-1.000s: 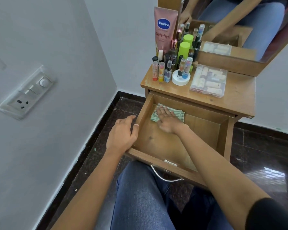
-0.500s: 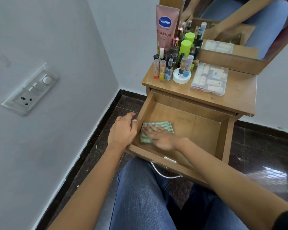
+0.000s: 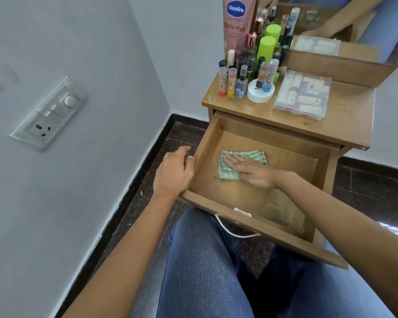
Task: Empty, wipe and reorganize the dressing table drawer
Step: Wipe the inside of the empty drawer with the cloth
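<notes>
Right hand (image 3: 251,171): my fingers (image 3: 234,160) lie straight and close together, flat on the green striped cloth (image 3: 256,154), pressing it to the drawer floor. The flat hand spreads the pressure, so the cloth wipes a broad band rather than bunching. The cloth sits in the left half of the drawer (image 3: 216,200), near its left wall.

Left hand (image 3: 174,172): my thumb rests on the top edge of that wall and the other fingers curl loosely on its outer face. I judge this hold steadies the pulled-out drawer against the sideways push of wiping.

The drawer holds only the cloth, so emptying looks done and wiping is the step in hand.

Its contents, I take it, wait on the surface (image 3: 345,125) above, within reach for reorganizing:
- a cluster of small bottles (image 3: 251,65)
- a pink Vaseline tube (image 3: 236,21)
- a white jar (image 3: 260,94)
- a clear compartment box (image 3: 302,95)
</notes>
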Demonstrator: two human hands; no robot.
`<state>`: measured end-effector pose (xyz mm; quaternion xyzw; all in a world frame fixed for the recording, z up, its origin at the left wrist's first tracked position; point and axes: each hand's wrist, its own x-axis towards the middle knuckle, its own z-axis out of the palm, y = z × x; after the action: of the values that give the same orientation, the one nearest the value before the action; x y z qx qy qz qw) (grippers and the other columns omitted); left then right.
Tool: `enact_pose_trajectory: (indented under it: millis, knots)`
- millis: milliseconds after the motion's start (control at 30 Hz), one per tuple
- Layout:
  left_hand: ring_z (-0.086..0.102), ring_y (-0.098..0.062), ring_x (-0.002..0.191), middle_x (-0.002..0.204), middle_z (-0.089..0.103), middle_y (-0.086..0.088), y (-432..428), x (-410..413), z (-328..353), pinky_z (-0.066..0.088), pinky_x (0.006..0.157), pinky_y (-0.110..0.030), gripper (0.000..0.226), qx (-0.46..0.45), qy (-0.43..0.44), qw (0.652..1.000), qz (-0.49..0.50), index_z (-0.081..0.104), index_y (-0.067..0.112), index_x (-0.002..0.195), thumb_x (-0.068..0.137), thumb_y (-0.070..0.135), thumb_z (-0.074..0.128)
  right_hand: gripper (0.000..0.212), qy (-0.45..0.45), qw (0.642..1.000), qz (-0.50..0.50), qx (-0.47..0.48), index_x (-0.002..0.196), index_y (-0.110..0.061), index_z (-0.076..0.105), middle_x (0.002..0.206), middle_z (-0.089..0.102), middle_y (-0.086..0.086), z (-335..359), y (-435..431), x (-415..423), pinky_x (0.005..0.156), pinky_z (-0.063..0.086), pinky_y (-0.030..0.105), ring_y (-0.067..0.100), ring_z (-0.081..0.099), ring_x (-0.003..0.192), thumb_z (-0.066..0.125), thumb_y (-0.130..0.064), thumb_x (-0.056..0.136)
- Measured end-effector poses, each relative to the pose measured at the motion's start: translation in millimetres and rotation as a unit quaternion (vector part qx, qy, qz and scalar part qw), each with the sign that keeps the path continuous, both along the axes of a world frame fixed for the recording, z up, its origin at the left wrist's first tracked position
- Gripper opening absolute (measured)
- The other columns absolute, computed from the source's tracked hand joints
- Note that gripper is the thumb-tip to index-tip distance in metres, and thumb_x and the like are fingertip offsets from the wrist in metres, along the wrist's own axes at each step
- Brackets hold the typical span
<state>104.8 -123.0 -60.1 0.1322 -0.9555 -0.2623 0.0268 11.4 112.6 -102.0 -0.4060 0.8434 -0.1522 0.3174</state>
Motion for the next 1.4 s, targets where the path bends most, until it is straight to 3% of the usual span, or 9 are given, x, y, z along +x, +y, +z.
enact_pose_trajectory:
  millis: [467, 600, 733, 867, 967, 1033, 1133, 1267, 1400]
  knots:
    - [0.053, -0.020, 0.121, 0.120, 0.066, -0.001, 0, -3, 0, 0.050, 0.090, -0.043, 0.041, 0.013, 0.002, 1.000, 0.006, 0.053, 0.020, 0.136, 0.098, 0.029, 0.042, 0.079, 0.003, 0.996, 0.090, -0.025, 0.152, -0.030, 0.013, 0.159, 0.004, -0.010, -13, -41, 7, 0.118, -0.012, 0.030, -0.004, -0.013, 0.138, 0.041, 0.003, 0.086]
    - [0.055, -0.019, 0.118, 0.117, 0.067, -0.001, 2, -3, 0, 0.050, 0.088, -0.043, 0.040, 0.010, -0.001, 1.000, 0.000, 0.053, 0.020, 0.136, 0.098, 0.030, 0.042, 0.083, -0.029, 0.995, 0.093, -0.016, 0.149, -0.038, 0.023, 0.157, 0.004, -0.012, -10, -45, 23, 0.118, -0.011, 0.033, 0.006, -0.007, 0.144, 0.045, 0.004, 0.080]
    - [0.059, -0.018, 0.111, 0.119, 0.066, -0.003, -1, -4, -2, 0.051, 0.087, -0.042, 0.043, 0.008, -0.016, 1.000, 0.004, 0.053, 0.026, 0.134, 0.095, 0.037, 0.038, 0.085, -0.062, 0.993, 0.096, -0.021, 0.144, -0.042, 0.033, 0.159, 0.016, -0.010, -21, -48, 20, 0.121, 0.004, 0.045, 0.014, 0.003, 0.148, 0.044, 0.001, 0.072]
    - [0.059, -0.019, 0.108, 0.114, 0.067, -0.005, -2, -3, 0, 0.052, 0.087, -0.044, 0.044, -0.003, -0.036, 0.999, -0.016, 0.053, 0.024, 0.133, 0.095, 0.037, 0.036, 0.079, -0.069, 0.991, 0.111, -0.027, 0.143, -0.036, 0.039, 0.157, 0.022, -0.013, -12, -41, 22, 0.122, 0.003, 0.044, 0.010, 0.006, 0.148, 0.043, 0.003, 0.074]
    - [0.059, -0.019, 0.107, 0.116, 0.066, -0.006, -3, -3, 1, 0.051, 0.089, -0.043, 0.043, -0.002, -0.049, 0.999, -0.015, 0.051, 0.026, 0.135, 0.095, 0.034, 0.037, 0.065, -0.081, 0.988, 0.125, -0.030, 0.143, -0.029, 0.041, 0.155, 0.023, -0.014, 1, -20, 25, 0.121, -0.005, 0.032, -0.004, 0.005, 0.144, 0.044, 0.002, 0.086]
    - [0.060, -0.019, 0.104, 0.120, 0.065, -0.006, -3, -3, 0, 0.052, 0.088, -0.041, 0.045, -0.009, -0.051, 0.999, -0.013, 0.050, 0.027, 0.136, 0.094, 0.035, 0.037, 0.059, -0.095, 0.983, 0.157, 0.004, 0.144, -0.033, 0.038, 0.156, 0.018, -0.018, 3, 5, 21, 0.119, -0.009, 0.029, -0.007, 0.000, 0.142, 0.043, -0.007, 0.091]
    - [0.060, -0.020, 0.104, 0.120, 0.065, -0.008, -1, -3, -1, 0.052, 0.086, -0.041, 0.045, -0.014, -0.044, 0.999, -0.012, 0.049, 0.026, 0.137, 0.095, 0.034, 0.038, 0.059, -0.090, 0.970, 0.217, 0.069, 0.146, -0.045, 0.023, 0.155, 0.004, -0.026, 4, 25, 13, 0.121, -0.006, 0.041, 0.000, -0.008, 0.145, 0.038, -0.022, 0.094]
    - [0.061, -0.018, 0.102, 0.116, 0.067, -0.006, -2, -4, -3, 0.053, 0.081, -0.041, 0.048, -0.016, -0.040, 0.999, -0.009, 0.048, 0.026, 0.137, 0.092, 0.037, 0.036, 0.053, -0.048, 0.959, 0.267, 0.087, 0.151, -0.037, 0.014, 0.155, 0.000, -0.022, 10, 11, 9, 0.121, -0.007, 0.033, -0.002, -0.010, 0.143, 0.029, -0.021, 0.102]
    - [0.059, -0.019, 0.106, 0.112, 0.067, -0.005, -2, -5, -6, 0.050, 0.079, -0.038, 0.044, -0.016, -0.030, 0.999, -0.008, 0.049, 0.023, 0.138, 0.096, 0.032, 0.040, 0.058, -0.011, 0.974, 0.222, 0.047, 0.151, -0.034, 0.013, 0.156, 0.000, -0.017, 5, -19, 18, 0.121, -0.007, 0.036, 0.003, -0.010, 0.144, 0.032, -0.014, 0.100]
